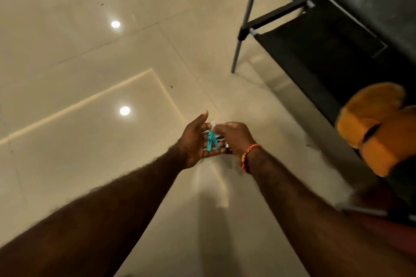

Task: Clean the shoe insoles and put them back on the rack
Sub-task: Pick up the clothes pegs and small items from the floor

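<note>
— On the far left?

— Only pale glossy floor tiles (67, 51), with two round lamp reflections (115, 24) one above the other.

— And nearer to the middle?

— Left forearm stretched forward from the lower left corner. Left hand (197, 141) turned palm up, fingers spread and relaxed, thumb pointing up. Not clenched, just cupped under the small things.

— Which small things?

— Turquoise clothes pegs (211, 140), lying across the left palm and fingers. Probably two, crossing each other, but hard to count. Something small and whitish (213, 124) just above them, touching the fingertips of both hands; too blurred to tell what.

— The other hand?

— Right hand (236, 139), back turned to the camera, fingers curled down onto the pegs and the whitish piece. Pinching at them, though cannot tell exactly which piece between the fingertips. Orange thread bracelet (248, 155) around the right wrist.

— Farther to the right?

— Orange shoe (378, 128), at the right edge, blurred, partly over the dark rack (326, 55). Rack with grey metal legs (246, 17) and black fabric shelves, filling the upper right corner.

— The insoles?

— Not possible to find in this view. No clear insole on the rack, on the floor or in the hands.
</note>
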